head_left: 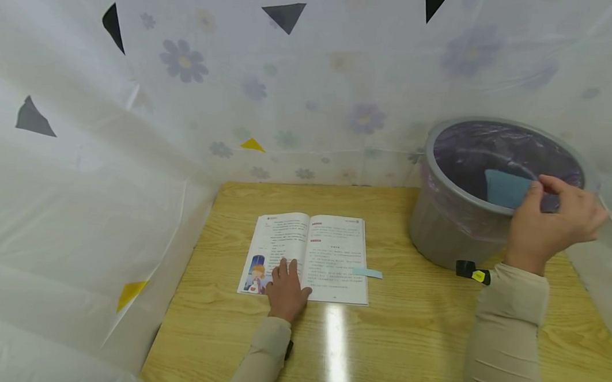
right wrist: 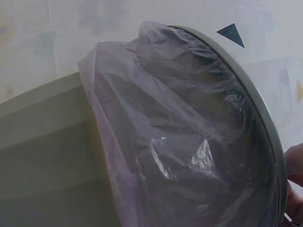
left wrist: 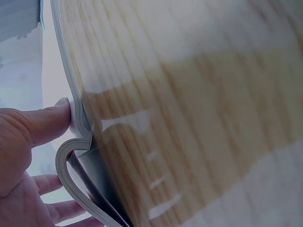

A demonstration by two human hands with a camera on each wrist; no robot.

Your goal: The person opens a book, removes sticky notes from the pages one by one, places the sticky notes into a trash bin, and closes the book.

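Over the mouth of a grey trash bin (head_left: 441, 227), my right hand (head_left: 556, 221) pinches a flat light-blue rectangular piece (head_left: 506, 189) between thumb and fingers. Whether it is paper or cloth I cannot tell. In the right wrist view, only a little of that hand (right wrist: 294, 168) shows behind the bin's rim, and the blue piece is hidden. On the table an open book (head_left: 336, 256) lies under my left hand (head_left: 286, 294), whose spread fingers rest on its lower pages near the spine. The left wrist view shows the thumb (left wrist: 49, 123) at the book's bottom edge.
A pale-blue strip (head_left: 368, 273) sticks out from the book's right page. Thin purple plastic liner (right wrist: 175, 123) folds over the bin's rim. The wooden table (head_left: 381, 345) is bounded at the back and sides by white flower-printed sheeting (head_left: 312, 81).
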